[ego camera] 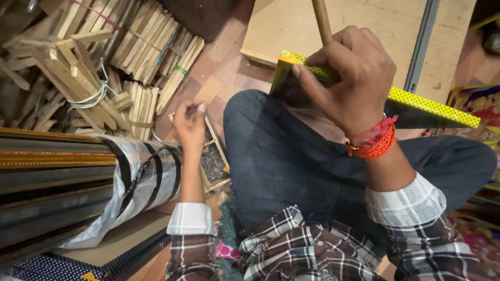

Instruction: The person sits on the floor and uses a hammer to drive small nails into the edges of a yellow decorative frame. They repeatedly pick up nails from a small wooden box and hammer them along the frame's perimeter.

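Right hand (354,78), fingers clamped on the yellow-edged frame corner (416,106) at upper right, should hold steady; left hand (189,125), fingers pinched together, lifts over the nail tray (213,164) at centre.

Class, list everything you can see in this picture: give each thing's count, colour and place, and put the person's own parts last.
Wooden stick bundles: many, pale brown, tied, upper left.
Frame mouldings: one wrapped bundle, gold and dark, left; plastic wrap with black tape at its end.
Small box: one, wooden, holding small metal pieces, beside the knee.
Board: one, light brown, top.
Framed panel: one, dark with yellow dotted edge, on the lap.
Wooden handle: one, brown, top centre.
Left hand: over the box, fingers pinched.
Right hand: on the panel; red thread at wrist.
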`<state>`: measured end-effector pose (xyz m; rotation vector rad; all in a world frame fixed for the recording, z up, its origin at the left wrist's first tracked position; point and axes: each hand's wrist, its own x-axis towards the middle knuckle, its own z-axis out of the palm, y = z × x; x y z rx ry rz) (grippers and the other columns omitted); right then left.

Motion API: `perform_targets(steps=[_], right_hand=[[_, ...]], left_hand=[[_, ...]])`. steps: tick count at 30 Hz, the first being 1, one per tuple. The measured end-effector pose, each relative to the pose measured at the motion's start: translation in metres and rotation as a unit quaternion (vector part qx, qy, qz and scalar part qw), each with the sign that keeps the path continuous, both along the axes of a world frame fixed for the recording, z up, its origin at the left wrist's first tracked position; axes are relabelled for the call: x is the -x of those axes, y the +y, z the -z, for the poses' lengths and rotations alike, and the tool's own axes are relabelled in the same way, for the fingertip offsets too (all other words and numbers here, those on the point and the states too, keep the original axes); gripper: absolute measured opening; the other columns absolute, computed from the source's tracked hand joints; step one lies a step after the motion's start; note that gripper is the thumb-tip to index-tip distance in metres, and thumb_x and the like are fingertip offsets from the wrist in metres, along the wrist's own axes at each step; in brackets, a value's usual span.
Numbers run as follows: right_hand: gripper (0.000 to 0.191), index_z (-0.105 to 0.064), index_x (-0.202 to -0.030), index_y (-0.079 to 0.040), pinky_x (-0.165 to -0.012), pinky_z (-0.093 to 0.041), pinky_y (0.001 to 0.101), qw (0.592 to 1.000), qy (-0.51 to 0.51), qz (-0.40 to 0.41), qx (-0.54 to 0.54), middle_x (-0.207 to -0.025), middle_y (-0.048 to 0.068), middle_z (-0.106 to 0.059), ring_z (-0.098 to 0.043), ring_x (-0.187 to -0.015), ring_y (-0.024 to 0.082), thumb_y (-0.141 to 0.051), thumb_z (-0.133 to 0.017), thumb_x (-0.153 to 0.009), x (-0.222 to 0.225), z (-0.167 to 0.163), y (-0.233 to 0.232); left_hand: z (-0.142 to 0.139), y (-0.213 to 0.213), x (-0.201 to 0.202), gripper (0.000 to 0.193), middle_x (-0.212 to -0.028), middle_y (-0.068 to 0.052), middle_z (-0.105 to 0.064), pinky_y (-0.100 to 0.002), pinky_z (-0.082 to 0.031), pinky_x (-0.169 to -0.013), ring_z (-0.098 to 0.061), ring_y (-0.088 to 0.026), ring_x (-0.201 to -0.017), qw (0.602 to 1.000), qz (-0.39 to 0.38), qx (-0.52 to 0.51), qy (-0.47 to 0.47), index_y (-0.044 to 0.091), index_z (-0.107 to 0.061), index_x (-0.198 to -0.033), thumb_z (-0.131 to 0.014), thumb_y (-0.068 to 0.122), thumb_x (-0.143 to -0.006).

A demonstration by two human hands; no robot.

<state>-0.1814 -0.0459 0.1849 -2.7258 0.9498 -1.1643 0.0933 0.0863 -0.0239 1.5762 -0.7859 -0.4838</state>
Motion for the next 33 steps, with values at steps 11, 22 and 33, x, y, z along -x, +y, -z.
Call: perform_targets(steps=[11, 22, 33], right_hand=[[0.021, -0.07, -0.083, -0.009, -0.072, -0.045, 0.0396, 0.999, -0.004, 0.004, -0.04, -0.087, 0.006, -0.057, -0.058, -0.082, 0.025, -0.02, -0.088, -0.087, 0.009, 0.001, 0.012], [0.056, -0.043, -0.154, -0.006, -0.077, -0.056, 0.028, 0.941, -0.123, -0.071, -0.308, -0.114, 0.009, -0.07, -0.07, -0.092, 0.017, 0.005, -0.065, -0.104, 0.082, -0.007, 0.046], [0.063, -0.063, -0.142, -0.008, -0.054, -0.048, 0.0378, 0.954, 0.218, 0.028, -0.206, -0.078, 0.012, -0.065, -0.062, -0.058, 0.026, 0.006, -0.073, -0.081, 0.139, -0.033, 0.08]], left_hand=[[-0.143, -0.074, 0.099, 0.009, -0.127, -0.011, -0.066, -0.028, -0.051, -0.102, -0.059, -0.015, -0.122, 0.915, 0.335, 0.211, 0.069, 0.001, -0.059, -0.114, -0.062, 0.006, -0.107], [-0.132, -0.079, 0.112, 0.01, -0.114, -0.009, -0.066, -0.024, -0.053, -0.092, -0.064, -0.011, -0.101, 0.938, 0.301, 0.169, 0.04, 0.0, -0.059, -0.115, -0.064, 0.007, -0.11], [-0.136, -0.078, 0.103, 0.013, -0.113, -0.005, -0.066, -0.024, -0.054, -0.095, -0.065, -0.01, -0.103, 0.935, 0.305, 0.164, 0.08, -0.003, -0.064, -0.113, -0.068, 0.007, -0.106]])
